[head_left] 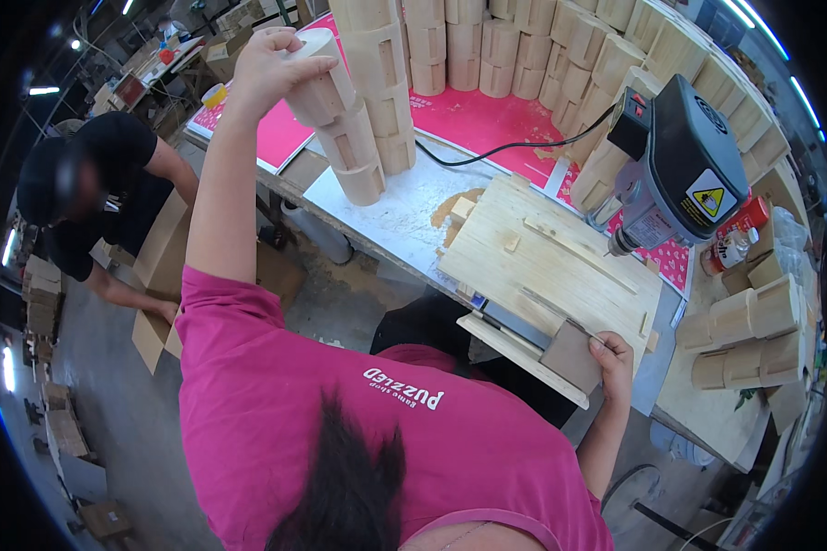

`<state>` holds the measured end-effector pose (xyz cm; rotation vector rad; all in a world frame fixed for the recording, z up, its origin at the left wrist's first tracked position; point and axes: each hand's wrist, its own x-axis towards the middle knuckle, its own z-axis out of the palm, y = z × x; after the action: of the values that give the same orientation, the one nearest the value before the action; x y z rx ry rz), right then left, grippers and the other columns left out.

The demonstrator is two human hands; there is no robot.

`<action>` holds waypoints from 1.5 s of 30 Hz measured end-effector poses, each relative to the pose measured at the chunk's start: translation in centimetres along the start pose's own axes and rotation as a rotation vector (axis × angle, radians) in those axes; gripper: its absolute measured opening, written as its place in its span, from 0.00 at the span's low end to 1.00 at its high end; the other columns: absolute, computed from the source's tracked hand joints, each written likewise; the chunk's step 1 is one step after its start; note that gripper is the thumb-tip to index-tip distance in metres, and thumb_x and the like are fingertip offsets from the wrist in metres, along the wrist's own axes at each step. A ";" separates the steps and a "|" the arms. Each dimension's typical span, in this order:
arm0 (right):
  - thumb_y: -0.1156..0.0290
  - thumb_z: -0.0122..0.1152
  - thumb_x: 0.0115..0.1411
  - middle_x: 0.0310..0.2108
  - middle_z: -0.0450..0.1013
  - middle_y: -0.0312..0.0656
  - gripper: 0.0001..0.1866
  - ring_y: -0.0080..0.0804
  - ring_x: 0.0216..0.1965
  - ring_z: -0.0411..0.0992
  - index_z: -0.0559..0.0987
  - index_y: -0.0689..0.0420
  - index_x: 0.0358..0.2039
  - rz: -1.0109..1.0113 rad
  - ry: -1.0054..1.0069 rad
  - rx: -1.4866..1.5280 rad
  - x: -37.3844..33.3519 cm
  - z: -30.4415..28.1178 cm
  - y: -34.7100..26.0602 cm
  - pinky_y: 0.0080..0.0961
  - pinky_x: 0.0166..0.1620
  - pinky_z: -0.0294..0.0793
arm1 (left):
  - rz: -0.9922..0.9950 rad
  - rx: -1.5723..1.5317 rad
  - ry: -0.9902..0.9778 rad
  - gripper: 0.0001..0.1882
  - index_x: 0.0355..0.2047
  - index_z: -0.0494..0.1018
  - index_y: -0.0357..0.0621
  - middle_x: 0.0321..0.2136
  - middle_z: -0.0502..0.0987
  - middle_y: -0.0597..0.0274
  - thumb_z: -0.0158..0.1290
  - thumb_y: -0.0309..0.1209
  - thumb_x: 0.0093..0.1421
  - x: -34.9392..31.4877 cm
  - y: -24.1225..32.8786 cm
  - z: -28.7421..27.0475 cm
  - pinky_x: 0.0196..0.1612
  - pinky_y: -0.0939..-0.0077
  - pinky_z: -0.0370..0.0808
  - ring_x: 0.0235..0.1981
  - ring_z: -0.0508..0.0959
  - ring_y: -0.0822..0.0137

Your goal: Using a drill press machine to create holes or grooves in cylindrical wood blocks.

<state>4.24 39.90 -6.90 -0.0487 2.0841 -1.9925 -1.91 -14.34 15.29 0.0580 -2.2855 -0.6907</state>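
At the upper left, my raised left hand [271, 73] grips the top pale wooden cylinder [323, 99] of a short stack. Its fingers wrap the upper end, and the piece sits slightly tilted above the lower cylinders [354, 161], which have rectangular notches in their sides. At the lower right, my right hand [615, 364] pinches the edge of a flat grey-brown piece [572, 358], thumb on top. That piece lies over the front edge of a wooden board jig [542, 243] with thin strips fixed on it. The fingers beneath are partly hidden.
A drill press head [680, 156] overhangs the board at right, its black cable [505, 147] crossing the table. A taller cylinder stack [381, 92] stands beside my left hand. Many more cylinders [616, 60] line the back. At left, another person [110, 184] bends over a cardboard box [164, 248].
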 end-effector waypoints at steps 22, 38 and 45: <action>0.72 0.64 0.47 0.25 0.72 0.31 0.08 0.16 0.27 0.66 0.76 0.60 0.27 0.054 0.031 0.019 -0.7 0.2 -0.4 0.13 0.32 0.64 | 0.190 0.408 0.305 0.20 0.23 0.69 0.37 0.33 0.70 0.48 0.64 0.39 0.39 0.4 2.1 3.2 0.41 0.68 0.67 0.37 0.71 0.55; 0.75 0.64 0.45 0.25 0.73 0.33 0.08 0.18 0.27 0.68 0.77 0.61 0.27 0.102 0.039 0.129 1.2 0.1 -1.0 0.14 0.34 0.66 | 0.001 -0.339 -0.053 0.19 0.32 0.70 0.38 0.34 0.69 0.53 0.60 0.35 0.42 8.4 6.4 28.4 0.42 0.70 0.69 0.37 0.71 0.58; 0.77 0.64 0.46 0.27 0.73 0.34 0.09 0.19 0.29 0.69 0.76 0.62 0.30 0.227 -0.148 0.156 3.5 -1.4 -1.1 0.15 0.35 0.67 | -0.106 -0.302 0.064 0.35 0.44 0.64 0.39 0.42 0.67 0.47 0.62 0.45 0.38 19.8 6.4 33.4 0.47 0.68 0.67 0.45 0.69 0.55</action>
<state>0.39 40.50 -6.36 0.0649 1.7542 -1.9428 -37.65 1.81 11.64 0.0579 -2.1058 -1.0668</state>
